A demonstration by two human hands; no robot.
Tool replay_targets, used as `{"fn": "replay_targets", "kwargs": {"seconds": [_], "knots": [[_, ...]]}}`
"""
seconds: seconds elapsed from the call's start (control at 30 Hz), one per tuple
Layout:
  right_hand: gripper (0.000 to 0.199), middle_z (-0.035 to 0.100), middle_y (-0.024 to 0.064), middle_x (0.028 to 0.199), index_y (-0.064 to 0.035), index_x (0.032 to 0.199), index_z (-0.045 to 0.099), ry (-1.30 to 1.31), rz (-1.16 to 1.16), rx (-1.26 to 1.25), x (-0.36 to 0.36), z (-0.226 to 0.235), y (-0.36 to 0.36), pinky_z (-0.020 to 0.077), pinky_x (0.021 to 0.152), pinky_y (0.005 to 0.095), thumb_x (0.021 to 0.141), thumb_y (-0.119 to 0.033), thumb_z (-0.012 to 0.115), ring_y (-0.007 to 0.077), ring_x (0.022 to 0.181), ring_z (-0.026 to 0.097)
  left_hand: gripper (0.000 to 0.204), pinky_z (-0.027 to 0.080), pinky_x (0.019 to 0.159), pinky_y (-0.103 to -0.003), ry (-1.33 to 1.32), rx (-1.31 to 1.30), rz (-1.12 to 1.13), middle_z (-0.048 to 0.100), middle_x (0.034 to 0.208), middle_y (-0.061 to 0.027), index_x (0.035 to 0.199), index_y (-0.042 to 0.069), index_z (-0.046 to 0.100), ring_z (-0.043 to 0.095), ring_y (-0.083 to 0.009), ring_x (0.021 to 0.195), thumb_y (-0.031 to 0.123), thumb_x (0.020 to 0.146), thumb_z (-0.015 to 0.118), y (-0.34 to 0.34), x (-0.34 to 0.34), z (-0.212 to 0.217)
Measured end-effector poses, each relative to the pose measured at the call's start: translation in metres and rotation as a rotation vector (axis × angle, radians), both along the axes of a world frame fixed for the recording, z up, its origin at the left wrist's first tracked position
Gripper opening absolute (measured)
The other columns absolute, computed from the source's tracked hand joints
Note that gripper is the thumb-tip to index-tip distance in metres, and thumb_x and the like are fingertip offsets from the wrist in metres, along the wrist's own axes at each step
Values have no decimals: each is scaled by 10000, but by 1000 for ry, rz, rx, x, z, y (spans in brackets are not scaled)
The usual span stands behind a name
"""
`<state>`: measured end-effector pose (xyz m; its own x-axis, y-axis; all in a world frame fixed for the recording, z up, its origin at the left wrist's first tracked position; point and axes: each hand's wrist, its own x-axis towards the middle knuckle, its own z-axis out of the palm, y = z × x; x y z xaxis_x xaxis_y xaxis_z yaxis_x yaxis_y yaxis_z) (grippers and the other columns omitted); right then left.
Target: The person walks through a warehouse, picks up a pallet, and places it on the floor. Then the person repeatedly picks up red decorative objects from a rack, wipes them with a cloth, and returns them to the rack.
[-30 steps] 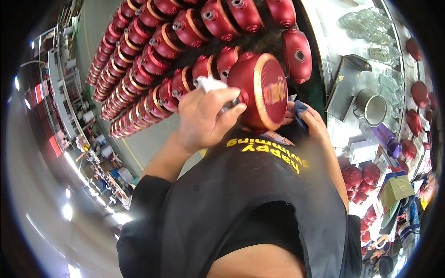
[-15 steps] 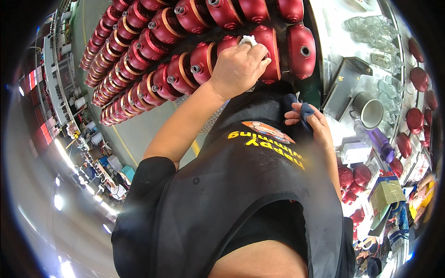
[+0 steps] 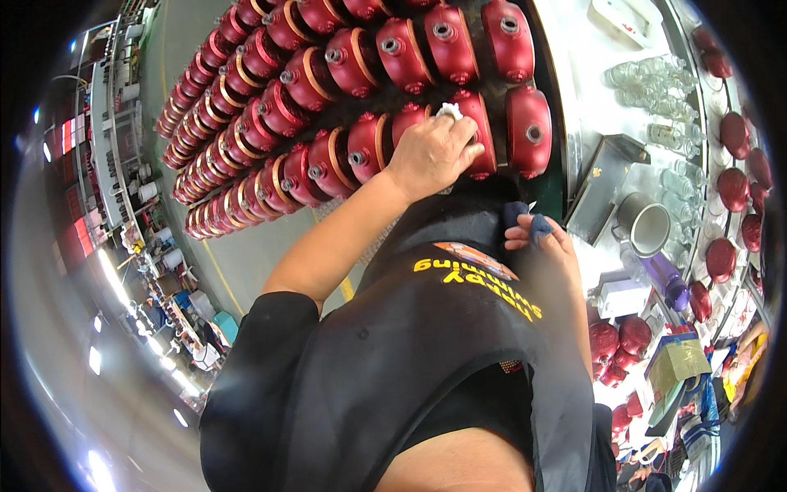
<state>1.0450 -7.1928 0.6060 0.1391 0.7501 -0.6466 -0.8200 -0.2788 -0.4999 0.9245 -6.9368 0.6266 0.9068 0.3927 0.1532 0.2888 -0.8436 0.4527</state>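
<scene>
Left hand (image 3: 430,156) was closed round a white cloth (image 3: 448,110), pressed on a red tank (image 3: 475,131) in the near row, directly beneath the grip. Right hand (image 3: 541,238) sat just below that tank, fingers curled on a blue rag (image 3: 525,220), slightly farther off.

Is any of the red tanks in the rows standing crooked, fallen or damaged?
Nothing stands out. The red tanks lie in even rows with no gap or tipped piece that shows. The left hand rests on the nearest red tank with a white cloth; the right hand holds a dark blue cloth.
</scene>
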Motion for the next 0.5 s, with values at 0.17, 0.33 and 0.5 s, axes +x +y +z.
{"fn": "replay_targets", "kwargs": {"seconds": [0.17,0.33,0.5], "knots": [[423,659,192,1037,54,1210,539,-7,7,-34,4,9,-1,497,886,360,912,-244,579,267,918,657,415,525,653,-413,3,37,198,627,818,-158,1151,78,554,632,-349,739,341,855,679,53,27,9],[491,656,198,1050,66,1228,527,-40,41,59,14,25,-3,501,880,364,912,-303,605,273,928,658,401,531,642,-459,3,223,273,633,865,-192,1062,51,523,639,-380,762,352,845,674,101,70,-20],[527,657,194,1054,62,1229,530,-81,34,113,25,37,-8,508,871,356,911,-348,622,265,937,663,317,516,615,-457,-18,200,282,636,823,-174,916,51,536,633,-372,718,321,836,683,106,75,-31]]}}
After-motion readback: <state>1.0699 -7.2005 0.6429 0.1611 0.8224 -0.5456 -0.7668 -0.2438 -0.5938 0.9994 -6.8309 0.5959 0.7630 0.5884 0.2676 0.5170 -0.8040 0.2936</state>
